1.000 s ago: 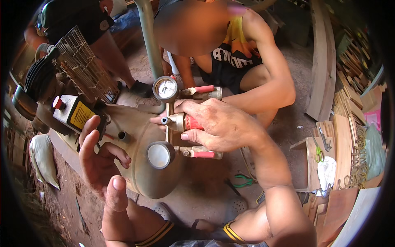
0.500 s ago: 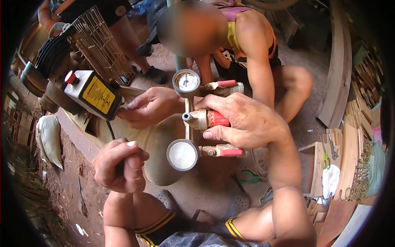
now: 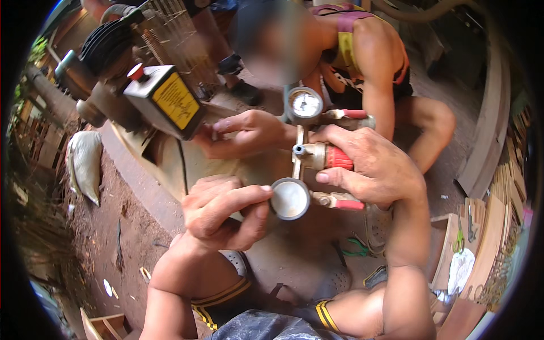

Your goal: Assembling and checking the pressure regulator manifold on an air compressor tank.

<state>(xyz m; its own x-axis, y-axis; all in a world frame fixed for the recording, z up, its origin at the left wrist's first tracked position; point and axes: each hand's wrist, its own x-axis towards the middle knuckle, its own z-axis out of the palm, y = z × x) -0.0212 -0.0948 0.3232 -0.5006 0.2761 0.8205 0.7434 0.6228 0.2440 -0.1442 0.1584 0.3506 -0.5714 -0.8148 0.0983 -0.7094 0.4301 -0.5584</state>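
My right hand [image 3: 377, 164] is wrapped round the red knob [image 3: 338, 157] of a brass air regulator, thumb in front and fingers over the top. The regulator's manifold [image 3: 300, 136] carries an upper pressure gauge [image 3: 305, 104] with a dial and needle, and a lower gauge [image 3: 290, 199] whose face looks cloudy. Two red-handled valves [image 3: 347, 204] stick out to the right. My left hand [image 3: 224, 209] holds nothing visible; its index finger reaches to the left rim of the lower gauge, thumb apart below, other fingers bent. The regulator hides part of the tank behind it.
Beyond the manifold, another person's hand [image 3: 252, 133] is beside a black pressure switch box [image 3: 170, 102] with a yellow label. That person crouches opposite. Green-handled pliers [image 3: 357, 247] lie on the ground. Wood strips [image 3: 487, 238] and scissors [image 3: 458, 241] are at right, a white sack [image 3: 85, 164] at left.
My left hand has moved right and its index finger has stretched out to the lower gauge. My right hand stays on the red knob. The whole view has shifted, with things now further right.
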